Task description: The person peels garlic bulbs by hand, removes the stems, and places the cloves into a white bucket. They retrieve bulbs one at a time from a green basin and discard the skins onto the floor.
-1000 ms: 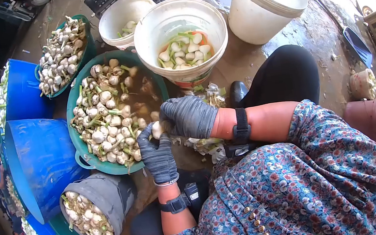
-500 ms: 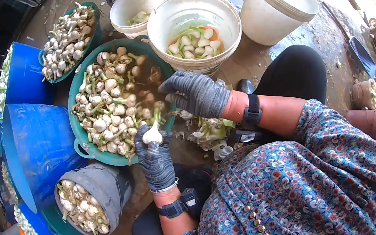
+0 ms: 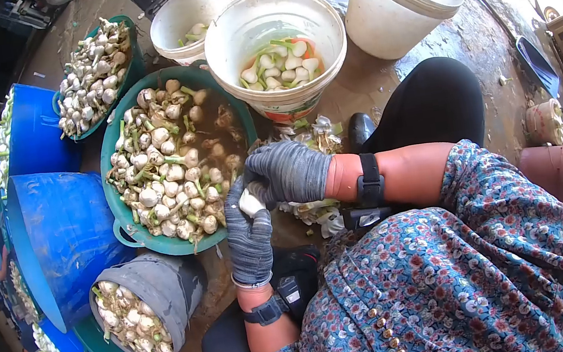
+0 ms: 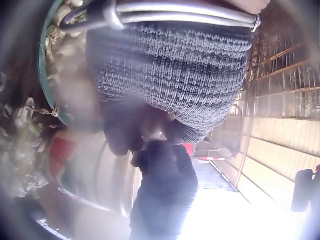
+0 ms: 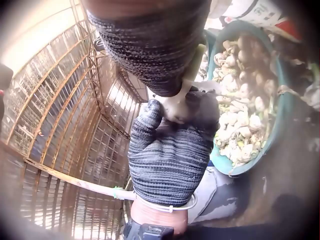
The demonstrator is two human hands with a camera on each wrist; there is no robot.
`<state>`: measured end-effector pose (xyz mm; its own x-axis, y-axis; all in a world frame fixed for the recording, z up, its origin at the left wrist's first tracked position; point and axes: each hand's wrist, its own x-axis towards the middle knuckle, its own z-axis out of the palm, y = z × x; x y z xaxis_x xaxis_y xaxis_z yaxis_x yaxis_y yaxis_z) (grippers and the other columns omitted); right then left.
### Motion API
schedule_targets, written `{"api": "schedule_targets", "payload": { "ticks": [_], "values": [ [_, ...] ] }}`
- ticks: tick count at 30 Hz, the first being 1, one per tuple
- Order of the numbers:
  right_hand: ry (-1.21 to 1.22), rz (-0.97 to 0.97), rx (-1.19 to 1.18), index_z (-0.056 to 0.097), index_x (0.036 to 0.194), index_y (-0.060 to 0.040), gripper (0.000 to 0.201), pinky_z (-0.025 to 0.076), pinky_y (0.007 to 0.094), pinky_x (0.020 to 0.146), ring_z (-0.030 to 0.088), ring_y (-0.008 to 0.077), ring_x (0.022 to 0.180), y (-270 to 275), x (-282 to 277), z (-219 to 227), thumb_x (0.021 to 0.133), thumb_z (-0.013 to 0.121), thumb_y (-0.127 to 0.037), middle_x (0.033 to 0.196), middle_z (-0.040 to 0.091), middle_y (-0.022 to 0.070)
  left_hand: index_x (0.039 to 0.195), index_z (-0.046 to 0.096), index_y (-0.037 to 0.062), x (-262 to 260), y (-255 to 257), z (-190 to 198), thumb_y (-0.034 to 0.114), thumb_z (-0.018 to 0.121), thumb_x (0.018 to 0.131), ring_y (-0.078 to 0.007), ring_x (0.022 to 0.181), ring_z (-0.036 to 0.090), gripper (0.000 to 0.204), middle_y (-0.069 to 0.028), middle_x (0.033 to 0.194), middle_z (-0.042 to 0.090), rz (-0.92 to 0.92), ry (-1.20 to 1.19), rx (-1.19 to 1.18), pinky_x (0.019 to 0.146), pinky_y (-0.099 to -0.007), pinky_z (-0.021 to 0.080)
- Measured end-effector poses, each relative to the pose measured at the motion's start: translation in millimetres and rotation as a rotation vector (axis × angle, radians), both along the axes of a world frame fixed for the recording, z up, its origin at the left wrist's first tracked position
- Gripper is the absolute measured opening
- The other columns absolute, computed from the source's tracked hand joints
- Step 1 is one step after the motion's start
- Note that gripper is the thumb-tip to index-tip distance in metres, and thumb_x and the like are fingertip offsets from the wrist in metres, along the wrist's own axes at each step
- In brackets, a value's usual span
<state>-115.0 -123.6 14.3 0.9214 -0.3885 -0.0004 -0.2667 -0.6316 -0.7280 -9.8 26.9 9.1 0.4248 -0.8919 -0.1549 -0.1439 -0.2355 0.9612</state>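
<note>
A white garlic bulb (image 3: pixel 251 203) sits between my two gloved hands, just off the near rim of a green tub (image 3: pixel 118 224). My left hand (image 3: pixel 249 245) grips it from below, thumb along its side. My right hand (image 3: pixel 291 171) reaches in from the right with curled fingers pinching the bulb's upper end. In the right wrist view, pale skin or stem of the garlic bulb (image 5: pixel 176 107) shows between the gloves. The left wrist view has the right hand (image 4: pixel 162 185) meeting the left hand's fingertips, the bulb mostly hidden.
Garlic bulbs (image 3: pixel 160 186) in brownish water fill the tub. Behind stands a white bucket (image 3: pixel 221 29) with peeled bulbs (image 3: pixel 281 68). Blue barrels (image 3: pixel 61 243) and a grey bucket (image 3: pixel 167 285) of garlic are at left. Peelings (image 3: pixel 316 214) litter the floor beside a bent knee (image 3: pixel 429 101).
Half a second ago my right hand was apart from the bulb, fingers spread, while the left held it stem up. Now the right hand is back at the bulb, as a second ago.
</note>
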Motion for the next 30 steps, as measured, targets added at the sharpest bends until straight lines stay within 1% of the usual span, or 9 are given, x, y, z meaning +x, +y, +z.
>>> {"api": "schedule_targets", "payload": {
  "ticks": [7, 14, 16, 17, 22, 23, 25, 28, 30],
  "values": [
    [-0.232, 0.023, -0.104, 0.061, 0.098, -0.0065, 0.023, 0.051, 0.0446, 0.070, 0.064, 0.0362, 0.081, 4.0, -6.7, -4.5, 0.079, 0.068, -0.018, 0.082, 0.064, 0.0163, 0.137, 0.042, 0.0034, 8.8, 1.6, -23.8, 0.020, 0.050, 0.094, -0.0226, 0.111, 0.055, 0.046, -0.0133, 0.124, 0.054, 0.145, 0.418, 0.069, 0.099, -0.0334, 0.045],
    [0.319, -0.393, 0.979, 0.065, 0.102, -0.0049, 0.030, 0.053, 0.0388, 0.072, 0.066, 0.0316, 0.076, -3.9, 3.3, -33.3, 0.079, 0.073, -0.021, 0.086, 0.069, 0.0129, 0.127, 0.048, -0.0004, -2.7, -9.7, -23.4, -0.002, 0.053, 0.081, -0.0290, 0.103, 0.060, 0.046, -0.0172, 0.115, 0.060, -0.038, -0.579, -0.115, 0.092, -0.0348, 0.048],
    [0.063, 0.008, 0.501, 0.063, 0.106, -0.0059, 0.037, 0.054, 0.0382, 0.072, 0.066, 0.0291, 0.075, -13.3, -8.6, -64.4, 0.076, 0.076, -0.022, 0.086, 0.068, 0.0122, 0.127, 0.048, -0.0004, -1.9, -6.8, -34.3, -0.001, 0.053, 0.083, -0.0278, 0.102, 0.061, 0.044, -0.0160, 0.113, 0.060, -0.024, -0.574, -0.161, 0.089, -0.0333, 0.050],
    [-0.185, 0.382, 0.011, 0.062, 0.110, -0.0069, 0.045, 0.054, 0.0375, 0.071, 0.066, 0.0266, 0.074, -16.8, -14.9, -87.6, 0.073, 0.080, -0.023, 0.086, 0.068, 0.0114, 0.121, 0.051, 0.0004, -6.3, -6.9, -36.1, 0.002, 0.054, 0.083, -0.0251, 0.094, 0.061, 0.038, -0.0142, 0.107, 0.059, 0.100, -0.305, -0.166, 0.082, -0.0330, 0.051],
    [0.419, 0.521, 0.541, 0.061, 0.104, -0.0074, 0.044, 0.053, 0.0386, 0.072, 0.067, 0.0302, 0.084, 0.0, -19.9, -109.7, 0.071, 0.080, -0.031, 0.094, 0.068, 0.0099, 0.107, 0.052, 0.0051, 8.8, -14.0, -26.0, 0.034, 0.049, 0.095, -0.0076, 0.047, 0.047, 0.032, -0.0081, 0.091, 0.059, 0.558, 0.539, -0.214, 0.035, -0.0182, 0.033],
    [0.522, 0.675, 0.028, 0.061, 0.110, -0.0054, 0.048, 0.053, 0.0382, 0.072, 0.067, 0.0303, 0.083, 9.2, -12.8, -118.2, 0.076, 0.077, -0.035, 0.096, 0.067, 0.0122, 0.111, 0.051, 0.0049, 20.0, -8.5, -29.5, 0.031, 0.050, 0.094, -0.0082, 0.050, 0.049, 0.031, -0.0083, 0.094, 0.058, 0.514, 0.607, -0.253, 0.036, -0.0189, 0.034],
    [0.235, 0.068, 0.329, 0.060, 0.118, -0.0053, 0.047, 0.053, 0.0349, 0.072, 0.067, 0.0237, 0.079, 15.5, -29.2, -78.0, 0.082, 0.073, -0.034, 0.097, 0.067, 0.0109, 0.114, 0.050, 0.0041, 27.1, -4.5, -32.2, 0.020, 0.056, 0.091, -0.0108, 0.064, 0.056, 0.028, -0.0086, 0.099, 0.058, 0.481, 0.479, -0.155, 0.049, -0.0223, 0.047],
    [0.026, -0.166, 1.043, 0.053, 0.130, -0.0049, 0.050, 0.051, 0.0274, 0.074, 0.061, 0.0104, 0.080, -5.7, -16.3, -42.5, 0.090, 0.067, -0.031, 0.099, 0.064, 0.0042, 0.119, 0.048, 0.0028, 10.3, -17.5, -48.6, 0.005, 0.062, 0.085, -0.0143, 0.085, 0.058, 0.036, -0.0083, 0.104, 0.057, 0.278, -0.136, -0.124, 0.074, -0.0268, 0.052],
    [-0.023, -0.213, 0.941, 0.059, 0.115, -0.0050, 0.031, 0.049, 0.0236, 0.068, 0.056, 0.0065, 0.076, -15.1, -13.6, -18.6, 0.093, 0.065, -0.026, 0.086, 0.062, -0.0002, 0.122, 0.048, 0.0010, -14.2, -24.3, -30.4, -0.005, 0.062, 0.082, -0.0147, 0.094, 0.057, 0.043, -0.0069, 0.105, 0.057, 0.159, 0.024, -0.079, 0.085, -0.0281, 0.049]
  ]
}}
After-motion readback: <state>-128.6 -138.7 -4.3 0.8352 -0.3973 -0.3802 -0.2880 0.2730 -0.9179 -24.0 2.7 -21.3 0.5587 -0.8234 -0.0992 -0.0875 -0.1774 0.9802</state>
